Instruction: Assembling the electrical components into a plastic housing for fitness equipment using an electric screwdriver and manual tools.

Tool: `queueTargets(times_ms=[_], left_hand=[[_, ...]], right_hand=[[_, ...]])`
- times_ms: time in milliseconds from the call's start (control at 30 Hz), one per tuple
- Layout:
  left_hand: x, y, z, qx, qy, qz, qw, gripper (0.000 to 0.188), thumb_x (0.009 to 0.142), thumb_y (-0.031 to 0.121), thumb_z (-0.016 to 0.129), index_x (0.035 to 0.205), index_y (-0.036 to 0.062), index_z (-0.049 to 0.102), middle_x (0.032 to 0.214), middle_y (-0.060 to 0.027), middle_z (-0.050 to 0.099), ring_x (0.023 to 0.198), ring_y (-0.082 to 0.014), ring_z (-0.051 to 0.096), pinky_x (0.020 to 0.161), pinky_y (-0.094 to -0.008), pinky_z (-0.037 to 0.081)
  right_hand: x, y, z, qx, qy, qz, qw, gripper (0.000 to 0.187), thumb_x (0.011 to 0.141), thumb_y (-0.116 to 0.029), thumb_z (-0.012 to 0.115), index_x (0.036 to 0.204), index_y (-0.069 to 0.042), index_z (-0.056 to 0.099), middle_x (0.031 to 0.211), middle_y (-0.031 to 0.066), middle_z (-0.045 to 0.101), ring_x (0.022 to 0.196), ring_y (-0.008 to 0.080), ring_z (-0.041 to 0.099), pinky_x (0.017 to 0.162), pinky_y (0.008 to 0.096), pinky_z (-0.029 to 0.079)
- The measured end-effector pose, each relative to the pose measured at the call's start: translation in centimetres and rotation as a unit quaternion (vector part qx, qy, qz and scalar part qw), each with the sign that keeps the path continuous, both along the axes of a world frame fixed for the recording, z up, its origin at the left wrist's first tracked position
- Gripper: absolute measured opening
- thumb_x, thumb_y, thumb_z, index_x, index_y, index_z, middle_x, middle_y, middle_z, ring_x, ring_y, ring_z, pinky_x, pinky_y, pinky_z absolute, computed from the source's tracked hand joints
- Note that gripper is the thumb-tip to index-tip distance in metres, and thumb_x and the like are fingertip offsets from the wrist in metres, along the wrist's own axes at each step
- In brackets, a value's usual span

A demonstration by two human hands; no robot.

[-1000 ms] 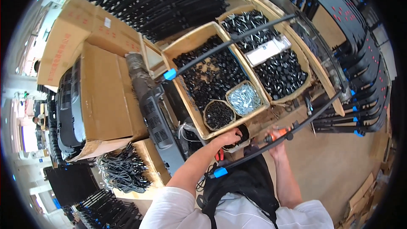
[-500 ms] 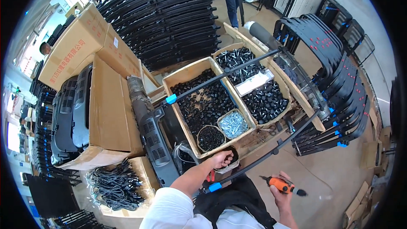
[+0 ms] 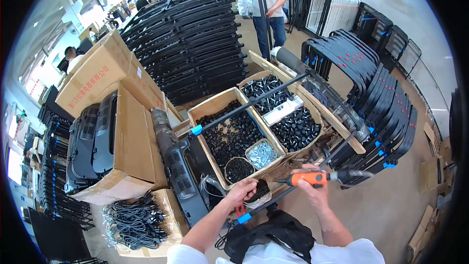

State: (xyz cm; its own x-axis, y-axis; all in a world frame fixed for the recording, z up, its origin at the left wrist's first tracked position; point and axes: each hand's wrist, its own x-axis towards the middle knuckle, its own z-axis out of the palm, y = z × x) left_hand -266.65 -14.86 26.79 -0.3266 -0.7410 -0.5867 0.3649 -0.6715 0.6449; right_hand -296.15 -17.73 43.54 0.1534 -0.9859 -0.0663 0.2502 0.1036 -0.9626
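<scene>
My right hand (image 3: pixel 314 194) is wrapped round an orange electric screwdriver (image 3: pixel 309 179), whose tip points left above the near bar of a black tube frame (image 3: pixel 288 191). The fingers of my left hand (image 3: pixel 242 191) are pinched together at the edge of a small lined tub of dark screws (image 3: pixel 260 196). What they hold, if anything, is too small to make out. Beneath that hand, red handles (image 3: pixel 240 210) show beside the frame's blue-wrapped end (image 3: pixel 244 218). The frame's far bar crosses the parts boxes.
A wooden box (image 3: pixel 222 180) holds black caps, a tub of silver screws (image 3: pixel 262 155) and a tub of black screws (image 3: pixel 239 170). Black knobs (image 3: pixel 295 129) fill another box. Cartons (image 3: pixel 139 142) and cable bundles (image 3: pixel 134 220) lie left; stacked frames (image 3: pixel 195 44) and a person (image 3: pixel 271 0) stand beyond.
My right hand has lifted the screwdriver up and leftward, from low beside my body to over the frame. My left hand has drawn slightly left out of the screw tub. The view has tilted up.
</scene>
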Motion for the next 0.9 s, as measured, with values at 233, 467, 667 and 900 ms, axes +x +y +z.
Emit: queueTargets(times_ms=[233,467,667,900], left_hand=[[-0.2,3.3,5.2,-0.02,-0.006,0.284,0.958,0.019,0.107,0.018,0.067,0.119,0.0039,0.067,0.095,-0.0028,0.069,0.074,-0.0094,0.059,0.058,-0.0239,0.046],[-2.4,6.0,6.7,-0.016,0.145,0.43,0.891,0.021,0.11,0.024,0.062,0.119,0.0047,0.066,0.093,-0.0009,0.063,0.073,-0.0095,0.053,0.056,-0.0229,0.044],[-4.5,7.3,7.5,-0.027,0.193,0.491,0.849,0.031,0.113,0.041,0.053,0.105,0.0115,0.059,0.083,0.0038,0.053,0.067,-0.0093,0.047,0.051,-0.0229,0.037],[-4.8,9.7,7.5,-0.029,0.249,0.578,0.777,0.028,0.111,0.04,0.056,0.11,0.0142,0.068,0.084,0.0049,0.063,0.068,-0.0082,0.055,0.054,-0.0225,0.045]], right_hand=[[3.5,-3.5,-3.2,0.0,-0.076,0.112,0.991,0.044,0.092,-0.003,0.079,0.131,-0.002,0.06,0.121,0.017,0.075,0.113,0.0227,0.071,0.103,0.0394,0.057],[6.1,-5.3,0.2,-0.103,-0.009,0.272,0.957,0.048,0.094,-0.007,0.075,0.138,-0.001,0.056,0.13,0.0156,0.073,0.121,0.0225,0.069,0.107,0.0386,0.055],[8.4,-5.5,-1.6,-0.193,0.013,0.368,0.91,0.037,0.094,-0.015,0.076,0.129,-0.003,0.068,0.126,0.0081,0.068,0.12,0.0217,0.065,0.109,0.0389,0.05],[9.6,-4.2,-2.2,-0.156,-0.052,0.441,0.882,0.041,0.097,-0.01,0.076,0.136,-0.004,0.063,0.134,0.0072,0.065,0.125,0.019,0.064,0.108,0.0349,0.053]])
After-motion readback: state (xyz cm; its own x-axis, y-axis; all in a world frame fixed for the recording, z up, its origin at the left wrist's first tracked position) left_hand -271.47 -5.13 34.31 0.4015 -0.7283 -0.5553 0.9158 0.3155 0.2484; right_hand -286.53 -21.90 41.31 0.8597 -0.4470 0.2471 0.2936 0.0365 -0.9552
